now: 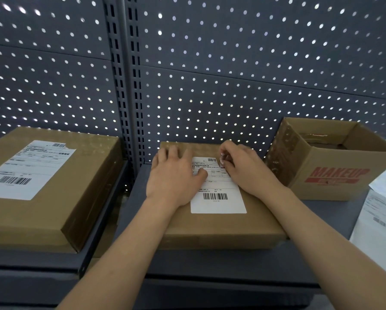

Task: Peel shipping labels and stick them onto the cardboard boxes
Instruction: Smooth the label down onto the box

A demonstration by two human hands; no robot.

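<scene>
Two bare forearms reach over the dark shelf (232, 265) to a flat box (221, 227) lying at its middle. A white label (219, 198) sits on the lid, barcode end nearest the person. The left hand (176, 173) lies flat and spread on the label's left side, thumb across the printed lines, pressing it down. The right hand (245, 168) is at the label's top right corner with fingers curled; whether they pinch that corner or only press it cannot be told.

The near half of the label looks flat against the cardboard, so the step in hand appears to be seating the far edge. Done well, it likely calls for the left palm to hold the label square. The right hand would lower the corner and rub outward from the middle, pushing air to the edges and sparing the barcode from creases. A lifted corner could snag, so firm pressure along every edge seems wise.

To the left, the left box (53, 211) carries a left label (24, 171) already stuck down, its top edge uneven. To the right an open box (335, 175) printed MAKEUP stands near, apart from the box. White sheets (382, 211), probably more labels, lie at the right edge. Behind everything rises a grey pegboard (232, 74).
</scene>
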